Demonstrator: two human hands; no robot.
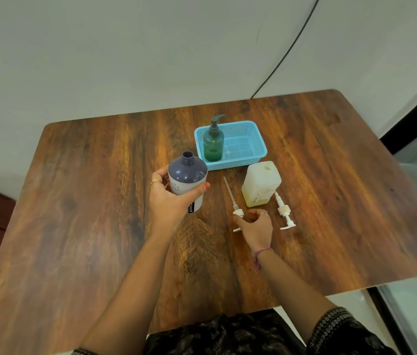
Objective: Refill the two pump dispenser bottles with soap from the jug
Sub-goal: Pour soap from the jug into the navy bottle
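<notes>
Standing upright in left hand (169, 198): uncapped bottle (187, 179).

I am standing at a wood-grain table (100, 201) pushed against a plain pale wall (125, 60), in what looks like a room in a home. A black cable (288, 51) runs down the wall, and a blue plastic basket (249, 129) sits on the tabletop.

The purple-topped bottle (187, 179) is held uncapped and upright; the green pump bottle (213, 142) is stood in the basket; the jug (261, 184) is seen open, pale soap inside.
</notes>
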